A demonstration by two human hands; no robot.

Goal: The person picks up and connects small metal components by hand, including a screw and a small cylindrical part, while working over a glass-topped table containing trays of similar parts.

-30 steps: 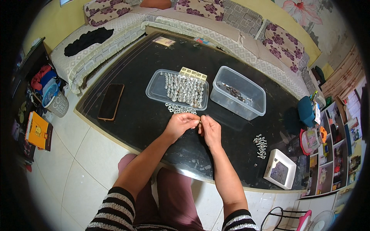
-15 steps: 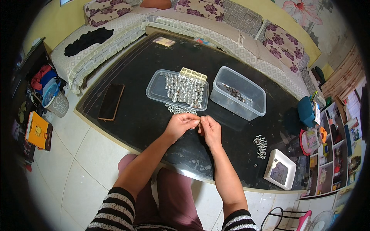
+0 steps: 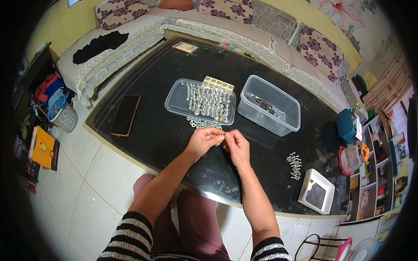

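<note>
Above the table's near half, my left hand point(image 3: 205, 141) and my right hand point(image 3: 237, 148) meet fingertip to fingertip. Both are closed in a pinch around something tiny that the fingers hide. Just beyond them lies a small group of silver nuts point(image 3: 197, 123). Behind the nuts, a clear plastic lid point(image 3: 176, 102) carries rows of upright silver bolts point(image 3: 208, 101). A cream-coloured block with square cells point(image 3: 218, 83) sits at the lid's far edge. Off to the right is a loose pile of short silver bolts point(image 3: 294, 166).
A clear plastic tub point(image 3: 272, 119) with dark and silver hardware stands right of the lid. Near the right edge sits an open white box point(image 3: 317, 191). A phone point(image 3: 126, 115) lies on the left of the black table point(image 3: 152, 69). A sofa point(image 3: 191, 24) borders the far side.
My right hand's fingertips have shifted slightly, drawing closer to the left hand's. The small piece glimpsed between them before is now covered. The other things have stayed where they were.
</note>
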